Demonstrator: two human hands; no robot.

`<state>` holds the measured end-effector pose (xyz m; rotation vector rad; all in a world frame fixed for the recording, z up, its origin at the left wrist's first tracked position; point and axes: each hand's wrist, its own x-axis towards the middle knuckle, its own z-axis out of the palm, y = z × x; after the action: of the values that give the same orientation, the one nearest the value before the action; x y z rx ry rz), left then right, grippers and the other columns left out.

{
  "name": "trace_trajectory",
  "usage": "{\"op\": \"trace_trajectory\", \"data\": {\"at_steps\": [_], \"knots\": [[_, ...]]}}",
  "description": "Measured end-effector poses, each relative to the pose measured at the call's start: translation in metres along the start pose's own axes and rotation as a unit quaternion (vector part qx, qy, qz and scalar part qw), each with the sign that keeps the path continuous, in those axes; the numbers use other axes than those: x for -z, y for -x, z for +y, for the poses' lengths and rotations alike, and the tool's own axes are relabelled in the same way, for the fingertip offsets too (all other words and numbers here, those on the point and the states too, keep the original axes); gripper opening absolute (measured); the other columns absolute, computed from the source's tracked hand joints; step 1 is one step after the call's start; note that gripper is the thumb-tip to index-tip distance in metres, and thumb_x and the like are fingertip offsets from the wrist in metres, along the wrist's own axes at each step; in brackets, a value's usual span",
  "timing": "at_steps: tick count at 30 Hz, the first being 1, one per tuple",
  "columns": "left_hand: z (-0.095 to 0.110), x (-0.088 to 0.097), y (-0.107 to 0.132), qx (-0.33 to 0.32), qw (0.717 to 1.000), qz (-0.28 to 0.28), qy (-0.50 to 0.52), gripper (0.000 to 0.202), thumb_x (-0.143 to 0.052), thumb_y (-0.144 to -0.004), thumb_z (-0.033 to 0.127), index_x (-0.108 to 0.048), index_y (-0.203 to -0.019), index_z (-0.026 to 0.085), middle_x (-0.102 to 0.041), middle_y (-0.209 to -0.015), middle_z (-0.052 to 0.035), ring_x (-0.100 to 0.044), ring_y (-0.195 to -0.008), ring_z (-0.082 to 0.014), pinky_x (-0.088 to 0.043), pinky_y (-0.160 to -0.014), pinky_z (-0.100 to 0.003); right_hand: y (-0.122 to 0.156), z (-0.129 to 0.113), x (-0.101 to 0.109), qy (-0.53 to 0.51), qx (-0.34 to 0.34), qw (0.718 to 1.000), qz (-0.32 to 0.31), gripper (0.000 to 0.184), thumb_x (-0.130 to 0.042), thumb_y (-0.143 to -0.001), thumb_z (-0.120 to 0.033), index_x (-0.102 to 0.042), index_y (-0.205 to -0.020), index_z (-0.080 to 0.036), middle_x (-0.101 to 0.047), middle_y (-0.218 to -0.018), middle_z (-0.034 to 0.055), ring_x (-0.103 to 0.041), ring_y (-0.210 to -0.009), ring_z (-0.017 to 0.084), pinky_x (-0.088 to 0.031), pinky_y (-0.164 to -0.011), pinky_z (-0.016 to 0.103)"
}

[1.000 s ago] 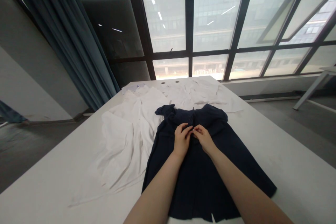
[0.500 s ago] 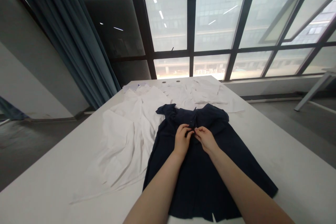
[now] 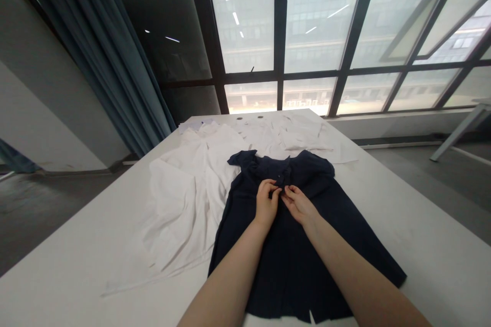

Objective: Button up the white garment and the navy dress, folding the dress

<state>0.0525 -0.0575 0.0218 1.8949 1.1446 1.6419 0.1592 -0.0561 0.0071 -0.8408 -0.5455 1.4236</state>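
One white garment [image 3: 172, 214] lies leftmost on the table [image 3: 69, 281], and beside it the navy garment [image 3: 287, 276] is spread out. From here, the left hand [image 3: 267, 202] is curled, thumb and fingers pinching its upper front; the right hand's [image 3: 300, 206] fingertips pinch cloth alongside.

The white table [image 3: 418, 230] carries a navy garment [image 3: 291, 265], a white garment [image 3: 174, 204] and, seemingly, more white cloth [image 3: 301, 137].

From the wearer's head I look forward and down, close over the navy garment [image 3: 288, 260] at lower center, along the tabletop [image 3: 433, 255] toward windows [image 3: 316, 15] up top.
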Motion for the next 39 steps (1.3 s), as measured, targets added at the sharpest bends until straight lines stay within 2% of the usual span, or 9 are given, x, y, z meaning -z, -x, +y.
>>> {"op": "trace_trajectory", "data": {"at_steps": [3,7,9,16,22,28,31,34,39], "knots": [[-0.001,0.001,0.000,-0.006,1.000,-0.007,0.004,0.006,-0.050,-0.074,0.014,-0.055,-0.074,0.018,-0.051,-0.092,-0.0047,-0.050,-0.089,-0.0162,-0.042,-0.078,-0.033,0.000,-0.001,0.000,0.020,0.020,1.000,0.001,0.036,-0.074,-0.047,-0.032,-0.041,-0.058,-0.023,-0.057,-0.063,-0.0032,-0.060,-0.074,0.017,-0.049,-0.075,0.035],[-0.005,0.003,0.000,-0.040,0.998,-0.042,-0.002,0.023,-0.048,-0.077,0.017,-0.058,-0.096,0.024,-0.047,-0.105,-0.0052,-0.048,-0.093,-0.0158,-0.042,-0.081,-0.034,0.002,-0.004,-0.001,0.044,0.022,0.999,-0.013,0.032,-0.072,-0.051,-0.032,-0.044,-0.061,-0.022,-0.057,-0.063,-0.0032,-0.060,-0.073,0.016,-0.049,-0.074,0.032],[-0.007,0.004,0.000,-0.048,0.998,-0.049,-0.009,0.025,-0.049,-0.077,0.018,-0.058,-0.099,0.026,-0.046,-0.107,-0.0047,-0.048,-0.091,-0.0153,-0.042,-0.082,-0.034,0.002,-0.005,-0.001,0.043,0.019,0.999,-0.017,0.030,-0.071,-0.052,-0.030,-0.045,-0.063,-0.022,-0.057,-0.062,-0.0036,-0.060,-0.073,0.015,-0.049,-0.074,0.031],[-0.008,0.005,-0.001,-0.039,0.999,-0.028,-0.007,0.019,-0.052,-0.075,0.021,-0.061,-0.091,0.022,-0.050,-0.101,-0.0049,-0.050,-0.087,-0.0149,-0.044,-0.079,-0.033,0.006,-0.010,-0.007,-0.016,0.002,1.000,0.007,0.030,-0.072,-0.050,-0.019,-0.051,-0.071,-0.022,-0.062,-0.070,-0.0024,-0.060,-0.075,0.014,-0.046,-0.079,0.030],[-0.010,0.005,-0.001,-0.033,0.999,-0.014,-0.006,0.018,-0.054,-0.074,0.023,-0.062,-0.090,0.021,-0.051,-0.099,-0.0055,-0.051,-0.088,-0.0155,-0.045,-0.078,-0.033,0.013,-0.017,-0.011,0.040,-0.018,0.999,0.004,0.028,-0.071,-0.052,-0.020,-0.053,-0.073,-0.019,-0.062,-0.066,-0.0023,-0.060,-0.068,0.010,-0.046,-0.073,0.025],[-0.011,0.004,0.000,-0.041,0.999,-0.010,-0.007,0.017,-0.053,-0.075,0.022,-0.062,-0.089,0.020,-0.051,-0.098,-0.0057,-0.051,-0.087,-0.0154,-0.045,-0.078,-0.033,0.014,-0.019,-0.014,0.046,0.010,0.999,0.017,0.031,-0.072,-0.050,-0.021,-0.049,-0.069,-0.018,-0.060,-0.058,-0.0045,-0.059,-0.061,0.009,-0.046,-0.069,0.023],[-0.011,0.003,0.000,-0.048,0.999,0.000,-0.007,0.015,-0.054,-0.074,0.021,-0.062,-0.087,0.020,-0.051,-0.096,-0.0051,-0.051,-0.084,-0.0145,-0.046,-0.075,-0.033,0.013,-0.015,-0.012,0.005,0.021,1.000,0.006,0.036,-0.072,-0.050,-0.019,-0.043,-0.069,-0.021,-0.060,-0.056,-0.0067,-0.059,-0.061,0.009,-0.047,-0.068,0.023],[-0.011,0.002,0.000,-0.060,0.998,0.016,-0.012,0.011,-0.055,-0.073,0.020,-0.063,-0.081,0.019,-0.052,-0.091,-0.0044,-0.052,-0.082,-0.0139,-0.047,-0.073,-0.031,0.012,-0.009,-0.012,-0.057,0.000,0.998,0.002,0.038,-0.073,-0.049,-0.015,-0.039,-0.066,-0.022,-0.061,-0.058,-0.0072,-0.060,-0.064,0.009,-0.048,-0.068,0.022],[-0.012,0.001,0.001,-0.099,0.994,0.031,-0.022,0.010,-0.056,-0.073,0.018,-0.063,-0.078,0.019,-0.054,-0.089,-0.0039,-0.053,-0.084,-0.0144,-0.048,-0.072,-0.031,0.017,-0.003,-0.017,-0.140,-0.043,0.988,0.042,0.034,-0.069,-0.053,-0.010,-0.039,-0.062,-0.021,-0.063,-0.064,-0.0040,-0.062,-0.069,0.009,-0.049,-0.070,0.019]]}}
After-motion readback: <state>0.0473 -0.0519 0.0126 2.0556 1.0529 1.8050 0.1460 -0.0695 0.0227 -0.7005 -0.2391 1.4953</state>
